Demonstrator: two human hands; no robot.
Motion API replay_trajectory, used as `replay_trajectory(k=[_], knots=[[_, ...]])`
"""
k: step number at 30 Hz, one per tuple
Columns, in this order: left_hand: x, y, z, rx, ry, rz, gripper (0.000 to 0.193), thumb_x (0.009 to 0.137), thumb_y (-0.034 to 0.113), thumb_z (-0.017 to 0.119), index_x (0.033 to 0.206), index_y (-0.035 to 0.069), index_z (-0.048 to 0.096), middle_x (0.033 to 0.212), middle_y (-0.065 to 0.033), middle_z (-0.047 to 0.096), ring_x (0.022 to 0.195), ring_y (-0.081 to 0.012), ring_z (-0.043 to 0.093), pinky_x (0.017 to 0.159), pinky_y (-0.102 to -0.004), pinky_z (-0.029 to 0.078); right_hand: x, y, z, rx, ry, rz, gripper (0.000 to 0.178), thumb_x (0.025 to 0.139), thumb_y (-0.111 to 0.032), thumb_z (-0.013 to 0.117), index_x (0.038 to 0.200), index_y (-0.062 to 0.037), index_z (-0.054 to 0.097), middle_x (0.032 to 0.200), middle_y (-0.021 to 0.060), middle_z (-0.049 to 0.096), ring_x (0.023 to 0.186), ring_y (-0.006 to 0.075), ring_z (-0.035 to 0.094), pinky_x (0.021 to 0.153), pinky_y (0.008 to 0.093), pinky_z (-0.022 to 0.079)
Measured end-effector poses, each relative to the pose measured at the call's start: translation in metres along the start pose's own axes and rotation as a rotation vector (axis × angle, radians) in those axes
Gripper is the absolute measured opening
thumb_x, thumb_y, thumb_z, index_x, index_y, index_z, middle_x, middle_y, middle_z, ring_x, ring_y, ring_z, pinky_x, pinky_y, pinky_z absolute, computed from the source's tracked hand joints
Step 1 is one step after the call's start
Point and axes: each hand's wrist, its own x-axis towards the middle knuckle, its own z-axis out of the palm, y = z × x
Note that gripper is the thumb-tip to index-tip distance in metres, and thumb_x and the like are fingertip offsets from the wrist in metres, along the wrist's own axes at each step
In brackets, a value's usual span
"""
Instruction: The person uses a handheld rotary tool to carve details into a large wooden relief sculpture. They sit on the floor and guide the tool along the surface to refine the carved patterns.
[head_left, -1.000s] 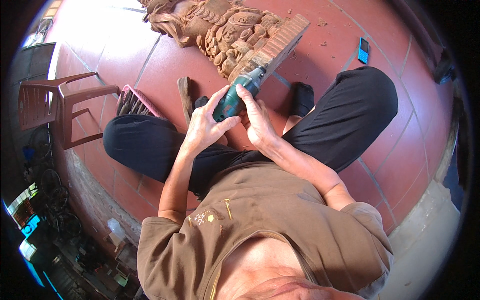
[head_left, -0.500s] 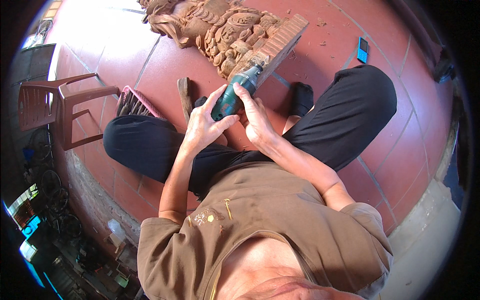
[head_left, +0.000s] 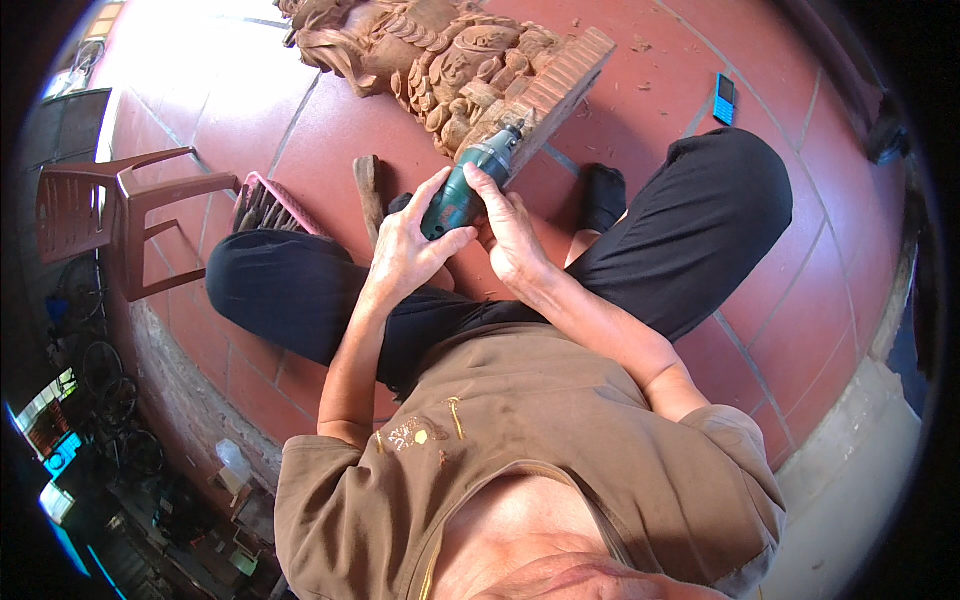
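I sit cross-legged on red floor tiles. My left hand and my right hand both grip a green handheld rotary tool. Its tip points up and away from me, at the near edge of a carved wooden sculpture lying on the floor. The carving is reddish-brown with dense relief and a ridged rectangular base. My black trouser legs spread to both sides below the tool.
A wooden-handled tool lies on the tiles left of my hands, beside a pink basket of tools. A red plastic chair stands at the left. A blue phone lies at the upper right. Wood chips litter the floor.
The hands and the rotary tool stay at the carving's edge with only slight shifts.
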Motion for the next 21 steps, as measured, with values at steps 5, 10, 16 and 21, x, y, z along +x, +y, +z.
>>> replay_trajectory(k=[5, 10, 16, 21], knots=[[0.0006, 0.0037, -0.002, 0.008, -0.017, -0.006, 0.074, 0.075, 0.029, 0.077, 0.137, 0.004, 0.046, 0.1, -0.0227, 0.067, 0.093, -0.0326, 0.067, 0.084, -0.0378, 0.05, -0.003, -0.0011, 0.002, 0.006, 0.02, -0.002, 0.041, 0.081, -0.04, 0.076, 0.102, -0.0084, 0.062, 0.092, 0.0006, 0.061, 0.083, 0.0101, 0.06, 0.069, 0.0274, 0.051], [0.0013, 0.0071, -0.0011, -0.01, -0.038, -0.009, 0.072, 0.074, 0.027, 0.077, 0.136, 0.005, 0.047, 0.097, -0.0216, 0.068, 0.091, -0.031, 0.068, 0.083, -0.0375, 0.05, -0.0033, 0.0001, -0.0014, 0.01, 0.018, -0.047, 0.041, 0.082, -0.04, 0.076, 0.101, -0.0064, 0.062, 0.09, 0.0013, 0.063, 0.078, 0.0101, 0.061, 0.067, 0.0265, 0.051], [0.0019, 0.0057, -0.0005, -0.014, -0.034, 0.014, 0.073, 0.074, 0.028, 0.078, 0.136, 0.005, 0.047, 0.097, -0.0217, 0.068, 0.09, -0.0316, 0.068, 0.082, -0.0373, 0.051, -0.0024, 0.0012, -0.0021, 0.006, 0.035, -0.072, 0.04, 0.082, -0.04, 0.075, 0.1, -0.0067, 0.063, 0.087, 0.0013, 0.063, 0.075, 0.01, 0.062, 0.063, 0.0267, 0.051], [0.0013, 0.0039, -0.0007, -0.01, -0.018, -0.007, 0.073, 0.074, 0.028, 0.078, 0.136, 0.004, 0.047, 0.096, -0.0223, 0.068, 0.089, -0.032, 0.068, 0.082, -0.0377, 0.051, -0.0009, -0.0007, -0.0007, -0.021, 0.02, -0.037, 0.041, 0.081, -0.041, 0.076, 0.1, -0.0069, 0.062, 0.086, 0.0006, 0.062, 0.073, 0.0101, 0.061, 0.059, 0.0258, 0.05]])
